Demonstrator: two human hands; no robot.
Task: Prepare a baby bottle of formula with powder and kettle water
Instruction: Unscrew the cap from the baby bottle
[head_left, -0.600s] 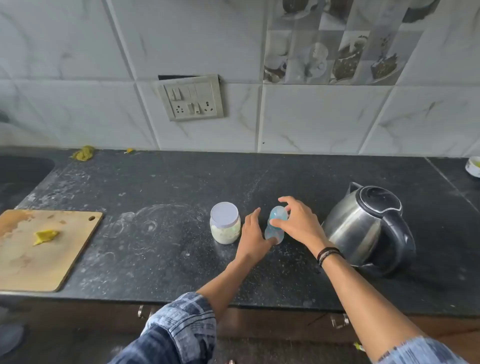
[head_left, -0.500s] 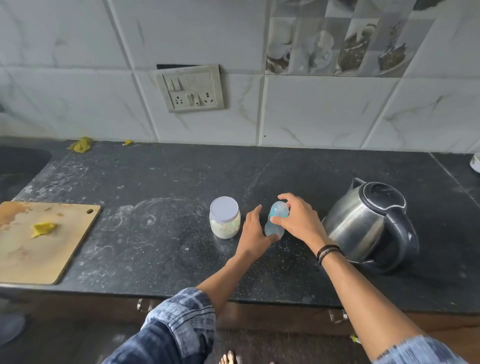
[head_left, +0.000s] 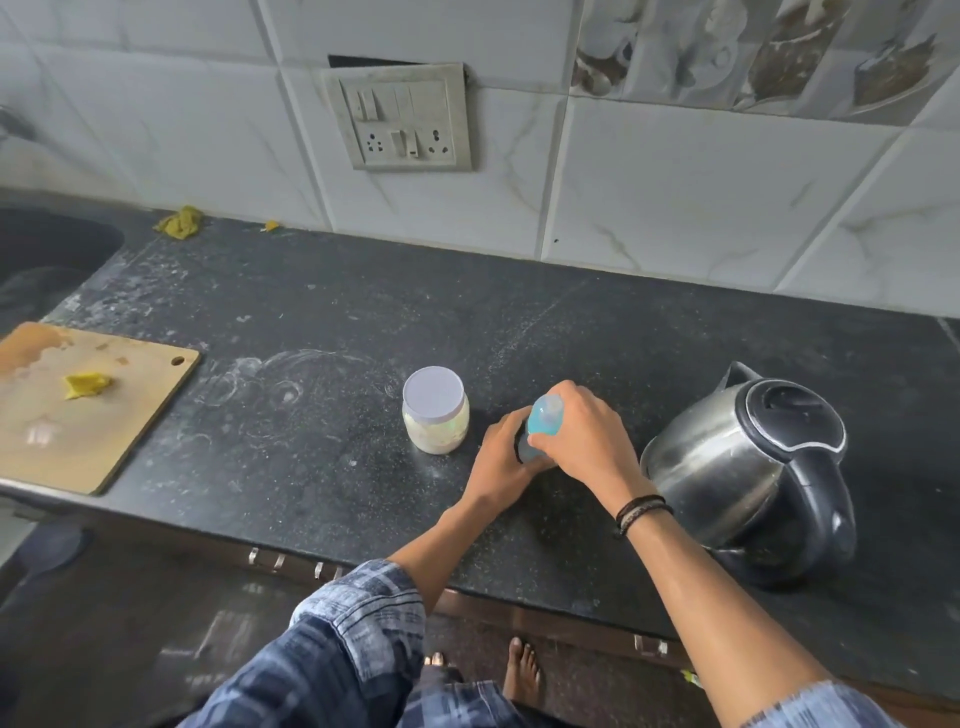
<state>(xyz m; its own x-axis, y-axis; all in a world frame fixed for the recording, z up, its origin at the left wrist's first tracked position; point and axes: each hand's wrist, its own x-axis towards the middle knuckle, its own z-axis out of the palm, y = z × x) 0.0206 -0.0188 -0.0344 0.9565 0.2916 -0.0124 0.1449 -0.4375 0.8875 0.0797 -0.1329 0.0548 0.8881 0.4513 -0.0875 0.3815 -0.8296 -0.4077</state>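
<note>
The baby bottle (head_left: 540, 434), pale blue and see-through, stands upright on the dark speckled worktop (head_left: 363, 322), between a jar and a kettle and near the front edge. Both hands are on it: the left hand (head_left: 501, 462) wraps its lower body from the left side, and the right hand (head_left: 584, 436) comes over the top with thumb and fingers curled round the cap end, so each grip is closed tight on the bottle. Whether anything is inside the bottle cannot be told, since the hands cover most of it. Just to its left, apart from the left hand, sits the powder jar (head_left: 435, 410), a squat clear jar with its flat white lid on and pale, cream-coloured powder filling most of it. To the right stands the steel kettle (head_left: 727, 467), its black lid down so its contents are hidden, its black handle facing the person; the right forearm, with dark bands at the wrist (head_left: 641, 512), passes just beside it. Well off to the left a wooden cutting board (head_left: 104, 431) carries a yellow scrap (head_left: 85, 385). A dark sink (head_left: 47, 254) lies beyond it, and a yellow rag (head_left: 179, 222) sits by the tiled wall under a switch plate (head_left: 400, 119).
</note>
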